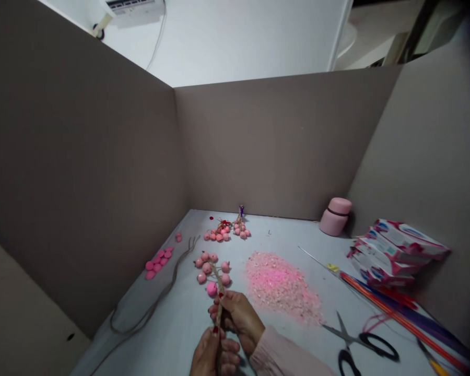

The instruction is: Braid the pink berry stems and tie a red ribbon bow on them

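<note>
Single head-worn camera, above and behind the pink berry stem (218,308), facing forward and tilted down over it. Stem close in, low and centre of frame; right hand (238,318) just below it, left hand (213,355) at the bottom edge. Surface (168,329) runs away beyond the stem to the corner of the grey partition (278,146), well off. Wide view also catches the air conditioner (131,6), high up past the stem.

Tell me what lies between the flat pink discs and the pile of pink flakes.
In the head view, a long thin brown cord lies there, then a stem studded with round pink balls, held up in the person's right hand and left hand.
</note>
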